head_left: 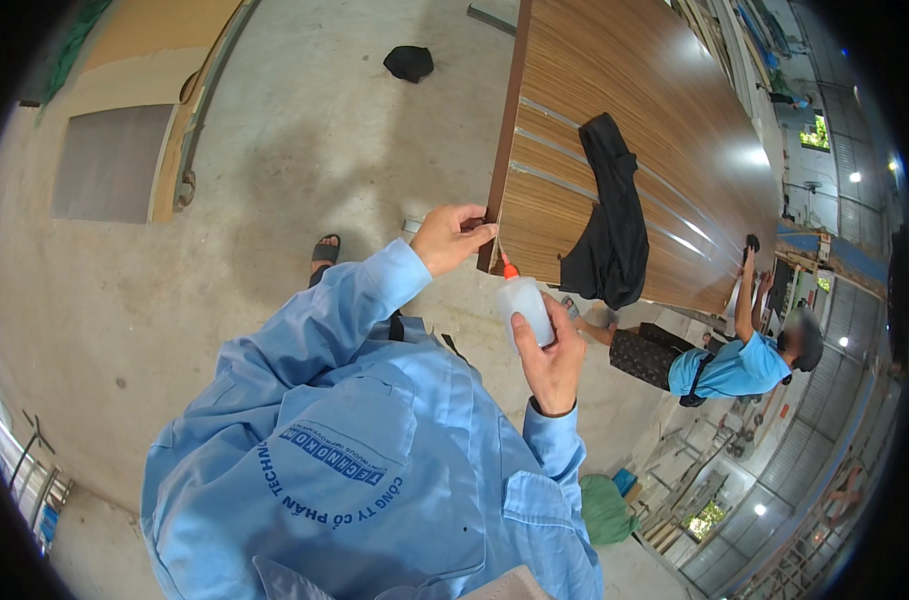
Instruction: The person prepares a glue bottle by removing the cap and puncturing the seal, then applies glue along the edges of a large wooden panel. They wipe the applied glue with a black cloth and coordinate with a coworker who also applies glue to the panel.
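Note:
In my right hand (554,365) is a whitish, translucent squeeze bottle (524,308) with an orange-red nozzle. Its tip points at the near corner of a large wood-grain panel (564,80), right by the edge. The fingers of my left hand (452,240) are closed at the dark brown edge strip (504,150) along the panel's left side, close to the nozzle tip. Thin silvery lines run across the panel face. A black garment (619,235) lies over the panel, to the right of the bottle. What comes out of the nozzle, if anything, is too small to see.
A person in a blue shirt (729,370) stands at the panel's right end, hands raised to its edge. At upper left are stacked boards (124,150). A black cloth-like bundle (409,64) lies on the concrete floor (304,130). A green sack (606,510) sits at lower right.

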The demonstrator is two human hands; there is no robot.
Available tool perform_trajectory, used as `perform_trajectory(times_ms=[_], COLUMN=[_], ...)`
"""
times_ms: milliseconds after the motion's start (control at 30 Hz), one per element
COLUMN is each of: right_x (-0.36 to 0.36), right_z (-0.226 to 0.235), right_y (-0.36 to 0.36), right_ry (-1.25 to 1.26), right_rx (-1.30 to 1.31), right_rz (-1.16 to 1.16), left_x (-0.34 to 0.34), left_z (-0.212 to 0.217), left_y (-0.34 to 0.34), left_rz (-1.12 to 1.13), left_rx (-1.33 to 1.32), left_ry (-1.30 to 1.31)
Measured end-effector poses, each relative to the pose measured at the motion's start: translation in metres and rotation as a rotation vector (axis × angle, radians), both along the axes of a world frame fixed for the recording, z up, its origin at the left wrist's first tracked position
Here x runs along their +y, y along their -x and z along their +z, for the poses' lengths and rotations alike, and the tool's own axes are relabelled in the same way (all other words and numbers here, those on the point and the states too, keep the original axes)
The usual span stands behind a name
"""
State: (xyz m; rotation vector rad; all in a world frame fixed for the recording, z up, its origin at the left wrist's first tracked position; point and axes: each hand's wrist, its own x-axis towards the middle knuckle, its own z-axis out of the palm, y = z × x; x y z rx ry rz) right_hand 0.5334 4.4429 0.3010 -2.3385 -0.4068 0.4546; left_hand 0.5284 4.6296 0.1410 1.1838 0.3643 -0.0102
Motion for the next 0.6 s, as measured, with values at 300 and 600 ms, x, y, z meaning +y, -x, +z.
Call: perform_trajectory(times_ms=[300, 600], right_x=[0.012, 0.007], right_z=[0.009, 0.011], right_y=[-0.001, -0.005], right_ry=[0.02, 0.103], right_rx=[-0.089, -0.18], right_rz=[0.009, 0.106], left_x=[0.0, 0.0], left_z=[0.0, -0.002], left_y=[0.001, -0.001], left_rz=[0.005, -0.007], left_rx=[-0.005, -0.002], left_ry=[0.032, 0.011])
